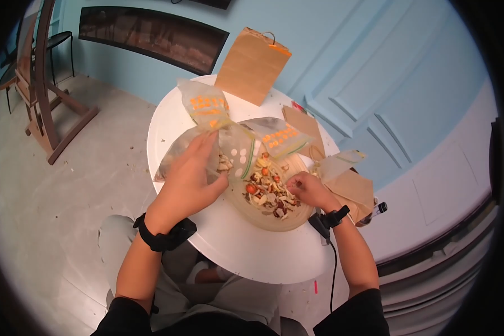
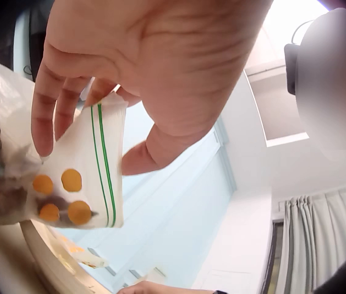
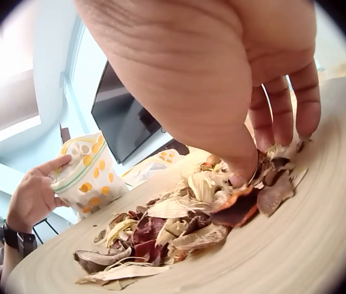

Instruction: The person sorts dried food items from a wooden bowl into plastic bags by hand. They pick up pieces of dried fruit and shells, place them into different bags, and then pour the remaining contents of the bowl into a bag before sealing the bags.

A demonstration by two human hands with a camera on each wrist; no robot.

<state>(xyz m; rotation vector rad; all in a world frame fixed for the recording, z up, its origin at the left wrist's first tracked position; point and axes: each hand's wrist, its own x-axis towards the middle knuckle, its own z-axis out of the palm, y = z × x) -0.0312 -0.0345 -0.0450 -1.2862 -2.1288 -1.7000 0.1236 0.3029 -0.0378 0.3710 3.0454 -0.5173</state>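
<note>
A round wooden tray [image 1: 251, 215] holds a heap of dried potpourri [image 1: 271, 193], with petals, shavings and orange-red pieces. My left hand [image 1: 190, 176] grips the side of a clear dotted zip bag [image 1: 241, 159] at the tray's left. In the left wrist view, fingers lie over the bag [image 2: 69, 196] near its green zip line, the thumb at its edge. My right hand [image 1: 313, 191] reaches into the heap from the right. In the right wrist view its thumb [image 3: 241, 165] pinches down among the dried pieces; the index fingertip is hidden behind it.
More dotted zip bags [image 1: 204, 109] lie round the tray's far side. An upright brown paper bag [image 1: 252, 67] stands at the back of the white round table [image 1: 246, 263]. Flat brown paper bags [image 1: 350, 193] lie at the right edge. A wooden easel [image 1: 45, 106] stands off to the left.
</note>
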